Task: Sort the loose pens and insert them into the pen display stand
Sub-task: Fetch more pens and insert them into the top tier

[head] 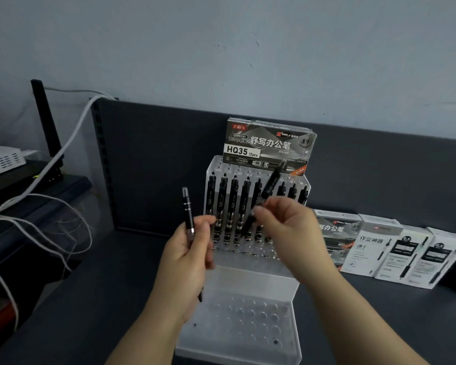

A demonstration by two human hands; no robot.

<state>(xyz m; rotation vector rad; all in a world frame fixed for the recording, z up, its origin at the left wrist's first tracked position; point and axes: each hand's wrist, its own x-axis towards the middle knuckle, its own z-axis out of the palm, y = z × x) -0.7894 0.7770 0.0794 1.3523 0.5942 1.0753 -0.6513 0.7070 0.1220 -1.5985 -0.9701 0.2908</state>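
Observation:
A clear acrylic pen display stand [250, 283] sits on the dark table in front of me, with several black pens [229, 206] standing in its upper row. A grey pen box [269, 146] marked HQ35 stands at the stand's top back. My left hand [187, 256] grips a black pen [188, 210] held upright, to the left of the stand. My right hand [287, 227] pinches another black pen [267, 192] that tilts up to the right, in front of the upper row. The lower tier's holes [250, 320] hold no pens.
Several pen boxes [395, 248] lie in a row on the table to the right of the stand. A dark panel [156, 159] stands behind it. At the left, a black device [45, 122] and white cables [37, 206] sit on a side shelf.

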